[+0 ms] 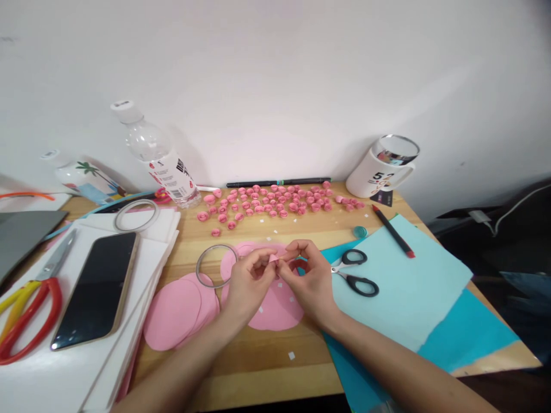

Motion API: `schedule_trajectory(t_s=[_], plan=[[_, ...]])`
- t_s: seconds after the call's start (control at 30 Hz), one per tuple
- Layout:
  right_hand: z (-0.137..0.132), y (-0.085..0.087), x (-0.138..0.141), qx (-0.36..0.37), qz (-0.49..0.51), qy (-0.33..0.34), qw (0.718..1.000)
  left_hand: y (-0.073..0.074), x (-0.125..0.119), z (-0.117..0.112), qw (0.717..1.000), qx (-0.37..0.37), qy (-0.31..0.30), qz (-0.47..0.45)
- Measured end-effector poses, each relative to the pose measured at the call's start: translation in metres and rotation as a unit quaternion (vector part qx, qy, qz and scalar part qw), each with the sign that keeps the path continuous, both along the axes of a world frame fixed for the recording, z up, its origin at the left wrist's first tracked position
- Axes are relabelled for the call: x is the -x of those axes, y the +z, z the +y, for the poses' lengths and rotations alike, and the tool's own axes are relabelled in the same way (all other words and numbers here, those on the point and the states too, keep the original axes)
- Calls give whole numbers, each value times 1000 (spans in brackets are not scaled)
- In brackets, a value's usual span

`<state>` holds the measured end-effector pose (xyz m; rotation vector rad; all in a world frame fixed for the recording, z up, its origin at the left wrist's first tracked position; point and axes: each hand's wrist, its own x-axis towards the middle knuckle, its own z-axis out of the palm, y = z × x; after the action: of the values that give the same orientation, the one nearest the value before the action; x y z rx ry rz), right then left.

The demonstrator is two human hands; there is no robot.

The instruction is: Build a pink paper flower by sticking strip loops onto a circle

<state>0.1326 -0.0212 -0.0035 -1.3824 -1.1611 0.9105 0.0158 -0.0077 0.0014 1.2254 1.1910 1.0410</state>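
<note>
Between the fingertips of both hands is a small pink paper piece (274,258), partly hidden by the fingers. My left hand (251,282) pinches it from the left, and my right hand (310,282) pinches it from the right. Under the hands lies a pink paper circle (275,312) with small white bits on it. More pink paper circles (172,312) are stacked to the left. A roll of tape (202,275) rests beside my left hand. Many rolled pink paper curls (256,203) are spread along the back of the table.
Black-handled scissors (364,285) and a red-tipped black pen (394,232) lie on light blue paper (404,298) at right. A mug (374,172) and a bottle (159,158) stand near the wall. A phone (99,287) and red-yellow scissors (47,310) rest on white paper at left.
</note>
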Motion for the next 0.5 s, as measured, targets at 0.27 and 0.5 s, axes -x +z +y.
schedule_trajectory(t_s=[0.27,0.5], plan=[[0,1,1,2,23,0,1000,7,0,1,999,24,13,-27],[2,-3,1,-8,-3,22,1000,12,2,1,999,-31,26,34]])
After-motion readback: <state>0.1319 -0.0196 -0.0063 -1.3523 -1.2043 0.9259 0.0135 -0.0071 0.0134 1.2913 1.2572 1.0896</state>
